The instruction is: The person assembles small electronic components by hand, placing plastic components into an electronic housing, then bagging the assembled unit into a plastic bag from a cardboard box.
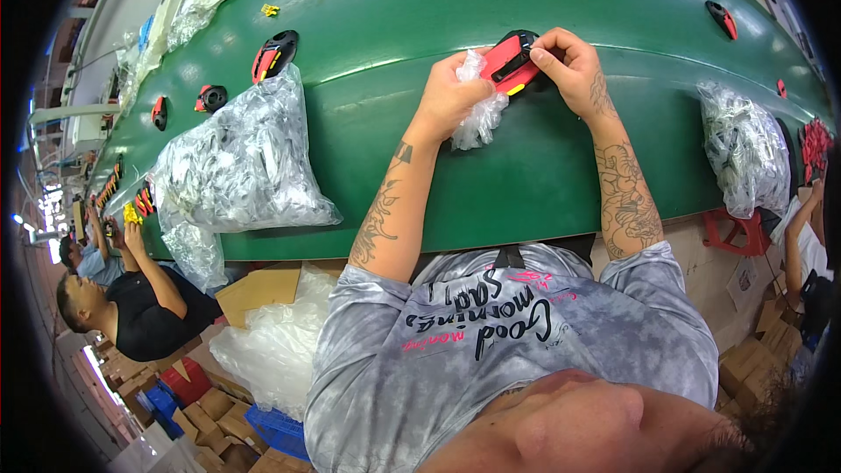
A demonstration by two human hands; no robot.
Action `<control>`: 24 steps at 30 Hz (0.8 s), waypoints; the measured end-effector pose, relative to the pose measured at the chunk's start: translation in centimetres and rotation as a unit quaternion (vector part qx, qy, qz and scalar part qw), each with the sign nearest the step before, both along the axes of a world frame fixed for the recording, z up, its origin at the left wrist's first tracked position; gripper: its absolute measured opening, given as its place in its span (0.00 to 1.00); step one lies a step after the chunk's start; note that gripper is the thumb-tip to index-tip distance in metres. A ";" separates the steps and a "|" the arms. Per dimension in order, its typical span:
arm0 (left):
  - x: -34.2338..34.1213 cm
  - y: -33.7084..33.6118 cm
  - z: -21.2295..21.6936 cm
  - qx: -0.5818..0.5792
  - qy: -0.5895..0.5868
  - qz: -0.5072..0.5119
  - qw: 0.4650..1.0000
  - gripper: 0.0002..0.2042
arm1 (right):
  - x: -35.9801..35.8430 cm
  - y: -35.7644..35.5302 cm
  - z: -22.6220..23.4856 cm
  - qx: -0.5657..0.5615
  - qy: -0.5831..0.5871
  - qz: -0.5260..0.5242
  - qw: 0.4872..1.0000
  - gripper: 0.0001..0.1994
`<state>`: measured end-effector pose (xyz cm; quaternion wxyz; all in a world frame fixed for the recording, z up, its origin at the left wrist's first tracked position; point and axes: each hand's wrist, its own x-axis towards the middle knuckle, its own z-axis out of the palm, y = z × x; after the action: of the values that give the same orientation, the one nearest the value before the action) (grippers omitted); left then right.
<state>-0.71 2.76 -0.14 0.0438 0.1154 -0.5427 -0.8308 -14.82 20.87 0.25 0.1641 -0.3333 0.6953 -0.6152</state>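
Observation:
Over the green table, a red-and-black plastic device (503, 59) with a yellow strip on its near side is held between my two hands. My left hand (444, 95) is closed round the device's left end, with crumpled clear plastic (478, 124) bunched in the same grip. At the device's far right end, my right hand (569, 68) has thumb and forefinger pinched on a black part on top. Exactly what sits between those fingertips is too small to tell.
A large clear bag (241, 162) full of crumpled plastic lies at left, another bag (745, 149) at right. Similar devices (275, 56) rest along the green table (377, 175), near a small yellow piece (270, 10). Co-workers (140, 307) sit at left; another person's arm (802, 232) shows at right.

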 end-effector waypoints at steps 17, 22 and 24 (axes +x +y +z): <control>-0.6 1.3 -1.1 -0.086 0.022 0.065 0.994 0.25 | 0.8 -0.6 0.7 0.088 0.124 -0.044 0.987 0.30; -0.6 1.3 -1.6 -0.269 0.003 0.112 0.957 0.20 | 0.6 -1.1 -0.7 0.057 0.070 -0.043 0.995 0.34; -0.4 1.3 -2.3 -0.285 -0.009 0.131 0.949 0.19 | 0.8 -1.3 -0.6 0.054 0.050 -0.014 0.997 0.36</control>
<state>-1.13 4.08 -2.40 0.1788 0.1757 -0.7372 -0.6275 -13.98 19.53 -0.39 0.1381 -0.3443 0.7394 -0.5619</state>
